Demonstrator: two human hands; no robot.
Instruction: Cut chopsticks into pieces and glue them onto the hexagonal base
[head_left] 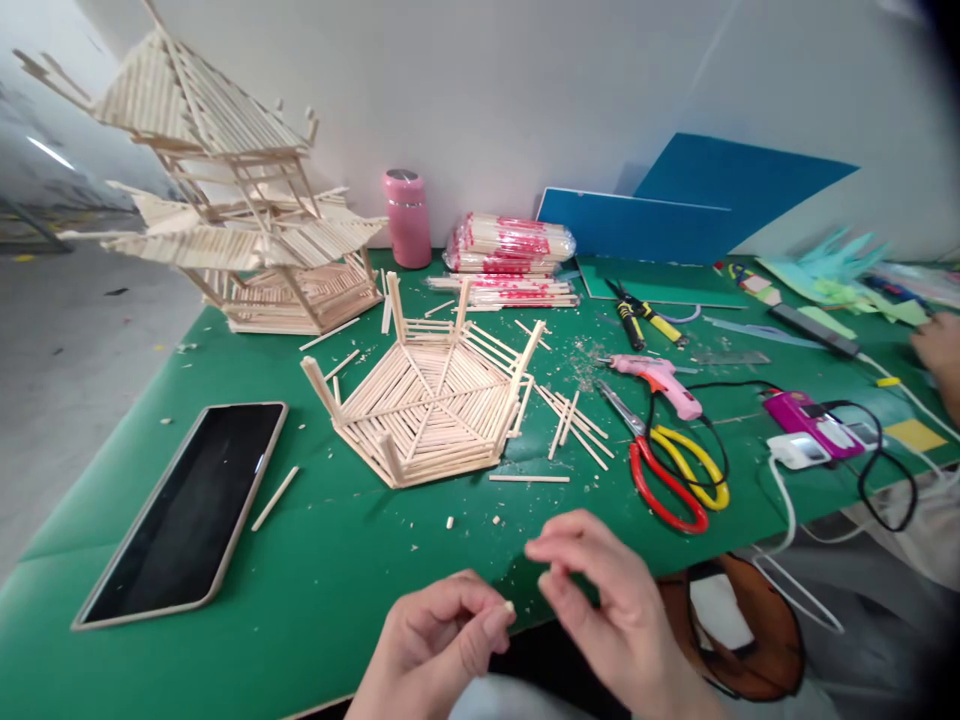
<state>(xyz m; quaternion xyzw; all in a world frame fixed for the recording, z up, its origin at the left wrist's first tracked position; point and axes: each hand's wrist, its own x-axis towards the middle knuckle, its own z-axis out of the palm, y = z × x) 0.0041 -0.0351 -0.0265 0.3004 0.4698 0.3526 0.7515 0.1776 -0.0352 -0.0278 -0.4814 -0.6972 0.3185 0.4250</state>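
My left hand (442, 640) is closed in a pinch at the table's front edge, with the end of a short pale stick piece (509, 607) showing at its fingertips. Just to the right, my right hand (600, 595) has thumb and forefinger apart, and I see nothing between them. Beyond both hands lies a polygonal wooden stick base (435, 400) with a web-like floor and upright posts at its corners. Loose cut sticks (574, 425) lie to its right, and a single stick (529, 479) rests in front. Small stick offcuts (450, 522) dot the green table (337, 560).
At back left stands a tiered stick pagoda (255, 200), near a pink flask (407, 220) and bagged sticks (510, 245). Red-and-yellow scissors (667, 460), a pink glue gun (660, 380) and pliers (643, 315) lie right. A phone (187, 510) lies left; another person's hand (941, 350) shows far right.
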